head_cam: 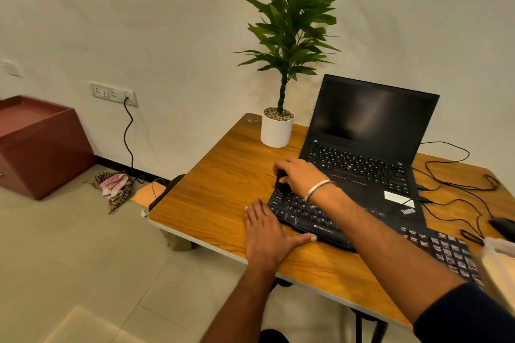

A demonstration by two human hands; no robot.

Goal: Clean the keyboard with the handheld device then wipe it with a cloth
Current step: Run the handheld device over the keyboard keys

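Nearest the camera: two bare forearms, a dark sleeve [471, 315] on the right one, both reaching over the near edge of a wooden table [223, 175].

Left hand [269, 234] laid flat on the table, fingers straight and together, thumb spread out to the right along the front edge of the keyboard [320, 220]; nothing gripped.

Right hand [299, 175] just beyond the left, wearing a silver bangle [319, 189] at the wrist, fingers curled round a small dark handheld device [281, 182]. Device held down at the far left corner of the keyboard, its lower end at the top-left keys; contact with the keys not clear.

Keyboard black, lying aslant under the right forearm, running from beside the left hand off toward the right edge of the view, its right part blurred.

Beyond the right hand, touching the back of the keyboard: open black laptop [367, 147], screen dark. Past the fingertips of the right hand, further back: white pot with a tall green plant [278, 127]. Right of the right forearm: loose black cables [451, 175] and a dark mouse [503, 227] at the frame edge.

Left of the left hand, off the table: tiled floor, a crumpled checked cloth [114, 186] by the wall, a reddish cabinet [39, 145], a wall socket [113, 93] with a black cord hanging.
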